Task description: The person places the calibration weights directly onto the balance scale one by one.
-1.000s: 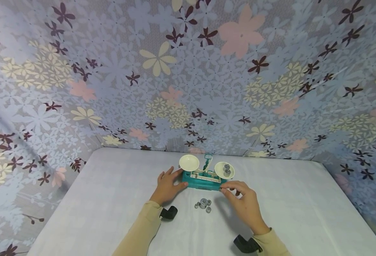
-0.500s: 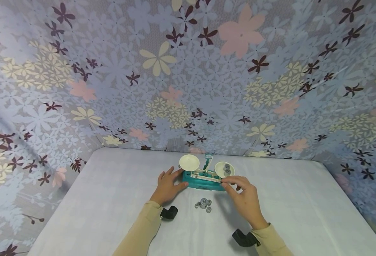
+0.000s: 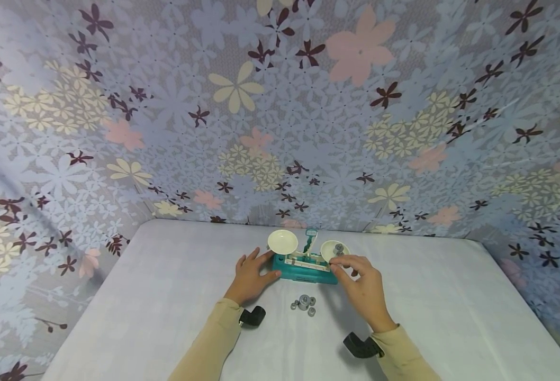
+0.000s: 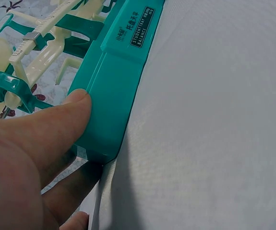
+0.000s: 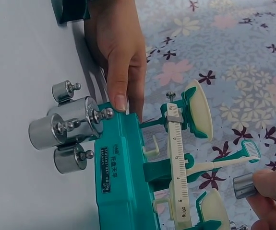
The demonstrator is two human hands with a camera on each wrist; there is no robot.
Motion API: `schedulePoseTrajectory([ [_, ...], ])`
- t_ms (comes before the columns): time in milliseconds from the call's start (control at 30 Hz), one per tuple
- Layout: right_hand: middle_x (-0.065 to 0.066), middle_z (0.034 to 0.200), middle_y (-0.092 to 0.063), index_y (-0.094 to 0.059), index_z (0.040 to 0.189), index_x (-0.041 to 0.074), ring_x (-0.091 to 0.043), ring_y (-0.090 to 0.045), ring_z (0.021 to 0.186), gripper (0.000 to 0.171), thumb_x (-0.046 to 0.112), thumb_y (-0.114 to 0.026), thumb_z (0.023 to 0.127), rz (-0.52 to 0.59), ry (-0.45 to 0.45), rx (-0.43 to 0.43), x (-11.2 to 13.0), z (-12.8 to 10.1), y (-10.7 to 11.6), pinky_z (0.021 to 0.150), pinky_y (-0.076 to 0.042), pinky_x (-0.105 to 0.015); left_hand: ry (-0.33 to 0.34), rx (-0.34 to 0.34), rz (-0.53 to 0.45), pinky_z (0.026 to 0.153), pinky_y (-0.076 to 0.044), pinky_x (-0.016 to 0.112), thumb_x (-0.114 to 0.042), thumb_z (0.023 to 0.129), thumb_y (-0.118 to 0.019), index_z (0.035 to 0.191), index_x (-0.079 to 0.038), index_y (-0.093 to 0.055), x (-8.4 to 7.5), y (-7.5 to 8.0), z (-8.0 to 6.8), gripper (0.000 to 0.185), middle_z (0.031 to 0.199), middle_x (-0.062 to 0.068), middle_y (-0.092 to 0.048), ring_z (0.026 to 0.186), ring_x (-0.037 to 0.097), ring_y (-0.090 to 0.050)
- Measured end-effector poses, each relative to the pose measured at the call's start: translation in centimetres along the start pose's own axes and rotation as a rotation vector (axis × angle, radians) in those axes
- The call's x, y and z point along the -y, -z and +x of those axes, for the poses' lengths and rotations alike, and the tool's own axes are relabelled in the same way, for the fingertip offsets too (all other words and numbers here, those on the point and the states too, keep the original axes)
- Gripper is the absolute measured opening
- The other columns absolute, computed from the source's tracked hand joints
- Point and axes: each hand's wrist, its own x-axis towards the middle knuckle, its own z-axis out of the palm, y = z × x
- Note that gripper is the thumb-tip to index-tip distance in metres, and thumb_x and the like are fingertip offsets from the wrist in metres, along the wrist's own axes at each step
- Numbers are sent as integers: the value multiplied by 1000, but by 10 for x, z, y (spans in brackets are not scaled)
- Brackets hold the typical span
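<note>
- A teal balance scale (image 3: pixel 304 267) stands on the white table (image 3: pixel 165 296), near the table's far edge and about midway between its left and right edges.
- The left hand (image 3: pixel 250 275) rests against the left end of the scale's base, thumb (image 4: pixel 66 108) pressed flat on the front face, fingers fairly straight along the end; it curls round nothing.
- In the left wrist view a label (image 4: pixel 140 26) with printed letters sits on the front of the base, and the pale ruled beam (image 4: pixel 42 28) runs above it.
- The right hand (image 3: pixel 363 288) is at the right end of the scale, by the right pan (image 3: pixel 334 250), with thumb and fingertips pinched together.
- The right wrist view shows those fingertips (image 5: pixel 274 184) holding a small metal weight (image 5: pixel 246 186), lifted just above the right pan (image 5: pixel 213 208) and beside the pointer (image 5: pixel 234 158).
- Other small weights (image 3: pixel 339 247) lie in the right pan; the head view is too small to count them.
- The left pan (image 3: pixel 282 241) sits higher than the right one.
- A cluster of loose metal weights (image 3: pixel 304 304) stands on the table just in front of the scale, between the two hands; the right wrist view shows them as knobbed cylinders (image 5: pixel 63 127) of different sizes, close to the base.
- Both forearms wear beige sleeves (image 3: pixel 210 344), each with a black strap-on piece (image 3: pixel 253 316) at the wrist.
- A flowered cloth (image 3: pixel 280 106) hangs behind and around the table.
</note>
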Motion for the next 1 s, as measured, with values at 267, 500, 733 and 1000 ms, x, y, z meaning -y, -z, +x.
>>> schedulePoseTrajectory([
  [267,1,101,-74,-80,97,13,-15,-59,92,11,11,-80,87,-15,18,-12,-4,9,-2,68,-42,-30,-6,1,-12,120,-9,61,-37,96,-68,148,-8,-51,1,-1,1,62,151,16,-48,149,39,-27],
  [500,-1,98,-75,-80,95,12,-18,-60,90,9,9,-80,86,-43,64,-21,-9,16,-4,66,-43,-34,-5,2,-10,120,-9,62,-37,96,-68,148,-8,-51,0,0,1,62,151,16,-49,149,39,-27],
  [733,-1,98,-75,-80,96,12,-20,-58,83,8,11,-78,89,-40,51,-16,-9,22,-3,66,-42,-30,-13,-3,-11,119,-10,62,-37,96,-68,147,-7,-52,1,0,0,62,150,16,-49,148,39,-28],
  [1000,2,92,-74,-80,95,12,-27,-56,78,8,11,-80,87,-71,42,-10,-10,29,-4,64,-38,-29,-12,-1,-12,119,-10,62,-37,96,-68,147,-8,-52,2,-1,0,62,150,17,-49,148,39,-28],
])
